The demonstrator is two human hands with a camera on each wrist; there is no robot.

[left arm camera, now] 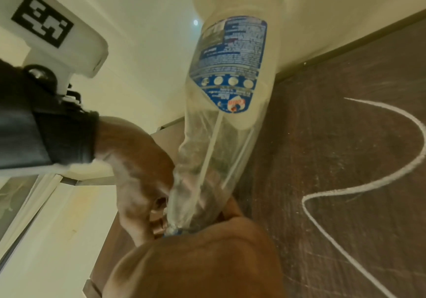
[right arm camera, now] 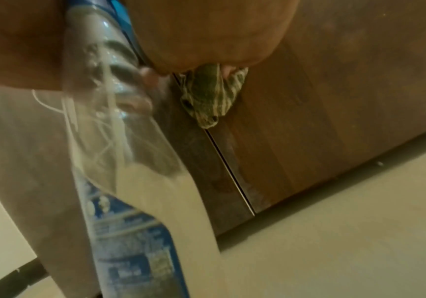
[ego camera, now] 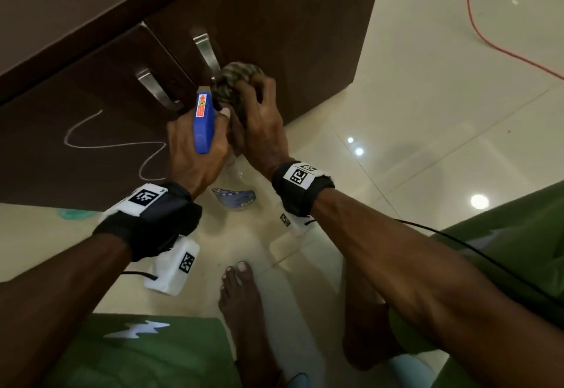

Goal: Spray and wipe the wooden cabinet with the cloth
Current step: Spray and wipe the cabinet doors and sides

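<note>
My left hand [ego camera: 195, 155] grips the neck of a clear spray bottle [ego camera: 203, 122] with a blue trigger head, its nozzle turned toward the dark brown wooden cabinet [ego camera: 274, 21]. The bottle [left arm camera: 227, 80] hangs down from the left hand [left arm camera: 194, 262], labelled and partly filled with pale liquid. My right hand [ego camera: 262, 113] holds a bunched striped cloth [ego camera: 235, 82] against the right cabinet door, just below its metal handle [ego camera: 207, 49]. In the right wrist view the cloth [right arm camera: 211, 100] pokes out under my palm by the door gap, and the bottle [right arm camera: 130, 221] is close on the left.
A white chalk squiggle [ego camera: 113, 145] runs across the left door [left arm camera: 334, 141], under a second handle [ego camera: 155, 88]. Glossy cream floor tiles [ego camera: 427, 113] lie to the right, crossed by an orange cable [ego camera: 488, 49]. My bare feet [ego camera: 241, 311] and green shorts are below.
</note>
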